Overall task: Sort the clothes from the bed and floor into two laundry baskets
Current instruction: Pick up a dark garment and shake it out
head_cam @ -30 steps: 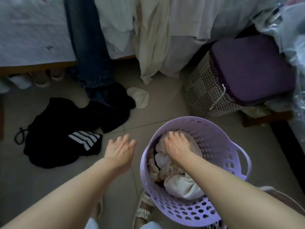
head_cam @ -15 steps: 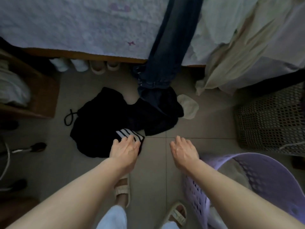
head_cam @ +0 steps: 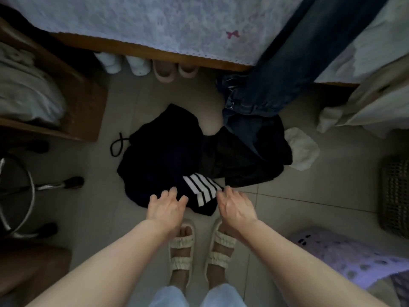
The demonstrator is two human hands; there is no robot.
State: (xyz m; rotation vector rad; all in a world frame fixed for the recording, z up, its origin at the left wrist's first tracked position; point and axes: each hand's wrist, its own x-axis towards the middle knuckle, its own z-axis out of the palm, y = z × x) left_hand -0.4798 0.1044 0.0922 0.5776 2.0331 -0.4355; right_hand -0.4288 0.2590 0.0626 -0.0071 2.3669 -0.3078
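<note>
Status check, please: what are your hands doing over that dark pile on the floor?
Left hand and right hand open, empty, over the black striped garment. Jeans drape onto the pile. Purple basket at right.

Bare tile floor (head_cam: pixel 298 196) lies open right of my right hand (head_cam: pixel 235 208). Ahead, dark clothes pile (head_cam: pixel 177 156); jeans (head_cam: pixel 287 69) hang off the bed (head_cam: pixel 155 25).
</note>
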